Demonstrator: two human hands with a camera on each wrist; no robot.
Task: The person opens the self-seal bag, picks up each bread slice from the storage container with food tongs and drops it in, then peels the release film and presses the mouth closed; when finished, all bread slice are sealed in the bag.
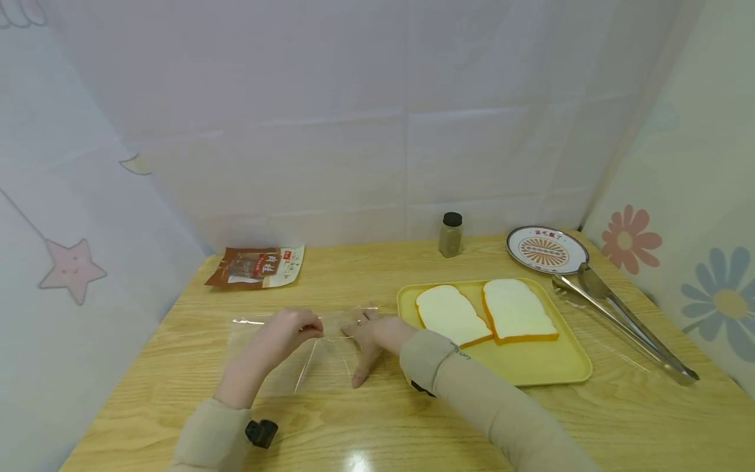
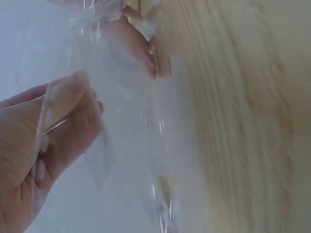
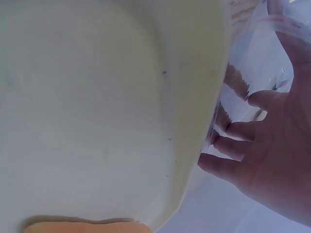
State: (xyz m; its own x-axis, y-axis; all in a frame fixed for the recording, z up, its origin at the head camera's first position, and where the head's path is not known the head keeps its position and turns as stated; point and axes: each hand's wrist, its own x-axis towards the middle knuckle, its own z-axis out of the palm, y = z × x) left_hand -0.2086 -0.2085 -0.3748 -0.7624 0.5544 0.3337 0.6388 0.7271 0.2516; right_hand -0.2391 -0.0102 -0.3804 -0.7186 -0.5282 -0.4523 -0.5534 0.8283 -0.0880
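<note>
A sheet of clear plastic film [image 1: 295, 379], creased and shiny, lies across the table in the head view. My left hand [image 1: 282, 337] pinches part of it between thumb and fingertips, lifted a little; the left wrist view shows the film [image 2: 121, 126] hanging in front of the fingers. To the right, my right hand [image 1: 368, 337] presses down on the film with fingers and thumb spread. In the right wrist view, that hand's fingers [image 3: 226, 167] are extended right by the rim of the yellow tray [image 3: 199, 97].
Two bread slices [image 1: 451, 314] [image 1: 519, 311] lie on the yellow tray [image 1: 507, 368] at right. Beyond are metal tongs [image 1: 637, 328], a patterned plate [image 1: 545, 249] and a black-capped spice jar [image 1: 451, 236]. A brown and white food packet [image 1: 253, 267] sits at the back left.
</note>
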